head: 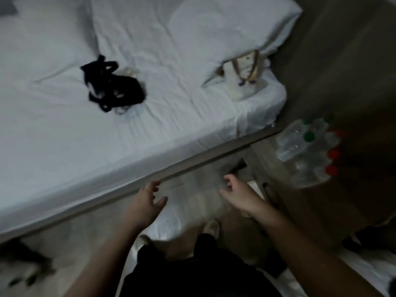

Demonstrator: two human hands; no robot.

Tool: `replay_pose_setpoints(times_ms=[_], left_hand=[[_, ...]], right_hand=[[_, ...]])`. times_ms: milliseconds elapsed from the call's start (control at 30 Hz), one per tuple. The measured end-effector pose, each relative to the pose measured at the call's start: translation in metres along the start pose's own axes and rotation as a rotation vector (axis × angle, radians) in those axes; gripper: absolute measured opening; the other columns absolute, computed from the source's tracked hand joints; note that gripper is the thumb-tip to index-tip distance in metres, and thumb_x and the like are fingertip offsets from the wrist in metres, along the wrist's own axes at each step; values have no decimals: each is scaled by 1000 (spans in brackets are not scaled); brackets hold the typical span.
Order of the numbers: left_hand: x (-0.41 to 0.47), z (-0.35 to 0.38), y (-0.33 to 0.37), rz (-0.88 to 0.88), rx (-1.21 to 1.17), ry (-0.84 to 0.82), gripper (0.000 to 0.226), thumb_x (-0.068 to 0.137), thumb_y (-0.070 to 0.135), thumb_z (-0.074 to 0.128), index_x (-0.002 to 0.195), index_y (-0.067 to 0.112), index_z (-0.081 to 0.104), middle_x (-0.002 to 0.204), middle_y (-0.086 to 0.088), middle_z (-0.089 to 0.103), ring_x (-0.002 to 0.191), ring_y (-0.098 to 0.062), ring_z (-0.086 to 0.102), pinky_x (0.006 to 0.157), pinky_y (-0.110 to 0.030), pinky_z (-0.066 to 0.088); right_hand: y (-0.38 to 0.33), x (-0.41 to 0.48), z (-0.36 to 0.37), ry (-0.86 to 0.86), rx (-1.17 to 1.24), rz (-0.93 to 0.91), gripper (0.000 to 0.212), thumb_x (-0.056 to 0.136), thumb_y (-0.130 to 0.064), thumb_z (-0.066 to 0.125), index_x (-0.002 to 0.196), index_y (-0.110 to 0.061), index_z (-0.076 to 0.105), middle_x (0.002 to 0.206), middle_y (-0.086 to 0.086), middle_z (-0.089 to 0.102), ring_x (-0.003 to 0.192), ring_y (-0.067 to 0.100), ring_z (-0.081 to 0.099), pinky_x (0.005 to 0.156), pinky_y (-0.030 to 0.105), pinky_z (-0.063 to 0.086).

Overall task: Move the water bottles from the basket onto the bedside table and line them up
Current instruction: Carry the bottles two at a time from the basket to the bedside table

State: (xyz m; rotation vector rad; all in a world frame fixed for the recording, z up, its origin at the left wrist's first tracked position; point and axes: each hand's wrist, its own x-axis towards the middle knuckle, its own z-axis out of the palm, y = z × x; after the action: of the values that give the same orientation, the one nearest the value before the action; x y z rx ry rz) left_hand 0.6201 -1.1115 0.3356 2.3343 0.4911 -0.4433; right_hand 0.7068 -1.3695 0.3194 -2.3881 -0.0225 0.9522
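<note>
Several clear water bottles (308, 151) with green and red caps stand in a row on the wooden bedside table (267, 166) at the right. Both my hands hang in front of me over the floor, beside the bed frame. My left hand (147, 200) has its fingers spread and holds nothing. My right hand (240, 194) is also empty, fingers loosely curled apart, to the left of the table's front corner. A blurred pale shape (192, 202) lies between my hands; I cannot tell whether it is the basket. The frame is motion-blurred.
A bed with a white sheet (150, 82) fills the upper left. On it lie a black bag (113, 86) and a pale tote bag (244, 71) near a pillow. Something clear and plastic (167, 228) lies on the floor by my feet. Dark objects sit at the lower corners.
</note>
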Motion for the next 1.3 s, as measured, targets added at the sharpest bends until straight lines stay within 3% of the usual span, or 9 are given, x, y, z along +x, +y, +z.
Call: replay_pose_setpoints(times_ms=[200, 367, 600, 867, 1000, 1100, 1300], left_hand=[[-60, -43, -109, -183, -138, 150, 51, 87, 29, 62, 133, 15, 43, 126, -8, 56, 99, -19, 58, 77, -28, 42], [-121, -92, -226, -277, -189, 213, 53, 87, 30, 61, 134, 18, 42, 127, -6, 55, 103, -19, 58, 78, -27, 41], [-236, -161, -390, -531, -303, 380, 50, 85, 30, 62, 131, 17, 46, 125, -7, 57, 101, -22, 60, 82, -30, 45], [-296, -178, -479, -664, -503, 539, 45, 85, 29, 63, 126, 17, 50, 113, -2, 60, 89, -17, 59, 76, -28, 42], [-300, -188, -509, -714, -572, 597, 43, 85, 27, 63, 125, 18, 50, 107, 2, 57, 87, -16, 59, 76, -29, 43], [-296, -204, -539, -745, -602, 608, 43, 85, 26, 63, 125, 18, 51, 107, 2, 57, 88, -18, 59, 78, -30, 46], [-270, -260, -622, -803, -599, 652, 40, 84, 26, 64, 121, 17, 53, 113, -3, 60, 84, -17, 59, 74, -26, 41]], right_hand=[[-104, 5, 72, -84, -195, -146, 54, 91, -40, 53, 138, -20, 36, 132, 6, 52, 114, 25, 55, 91, 33, 44], [-193, -17, 186, -113, -233, -235, 52, 89, -34, 58, 135, -15, 41, 133, 12, 50, 118, 27, 52, 96, 32, 41], [-326, -86, 370, -410, -397, -464, 53, 90, -27, 57, 138, -13, 40, 131, 12, 52, 119, 25, 51, 94, 25, 39], [-424, -106, 457, -498, -628, -614, 48, 89, -28, 56, 134, -14, 44, 118, 8, 57, 108, 22, 55, 86, 26, 40], [-459, -92, 490, -537, -705, -613, 50, 89, -29, 56, 135, -14, 44, 124, 9, 57, 113, 22, 55, 83, 21, 37], [-493, -75, 519, -547, -728, -621, 50, 88, -31, 57, 134, -16, 44, 128, 10, 57, 114, 23, 56, 89, 24, 40], [-584, -34, 591, -613, -767, -654, 48, 89, -30, 55, 133, -15, 44, 113, 8, 58, 101, 23, 56, 85, 29, 43]])
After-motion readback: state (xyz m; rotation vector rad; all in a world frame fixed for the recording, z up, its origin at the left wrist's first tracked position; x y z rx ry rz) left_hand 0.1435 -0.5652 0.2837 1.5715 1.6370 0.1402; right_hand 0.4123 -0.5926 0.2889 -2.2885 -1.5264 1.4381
